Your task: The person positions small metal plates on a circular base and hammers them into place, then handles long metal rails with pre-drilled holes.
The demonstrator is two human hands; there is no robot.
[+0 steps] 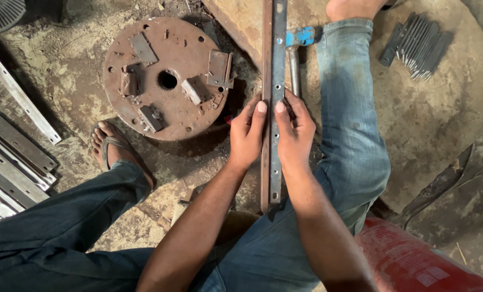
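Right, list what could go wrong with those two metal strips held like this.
1. Both hands, left hand and right hand, pinch the metal strips by their edges; a slip could cut fingertips.
2. The strips run over the hammer; shifting them might knock it.
3. The sandalled foot is exposed beside the heavy round plate.

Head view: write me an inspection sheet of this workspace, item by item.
Surface: dusty, stained concrete floor with a flat stone slab on the right.
Job's things: two long narrow metal strips, one rusty, one dark with punched holes, held side by side lengthwise.
Clutter: rusty round steel disc with welded blocks; blue-headed hammer; bundle of thin dark metal blades; pale flat steel bars; red cylinder.
Hands: left hand and right hand press the strips from either side.
Cables: nothing seen.
Surroundings: the person's jeans-clad legs and a sandalled foot.
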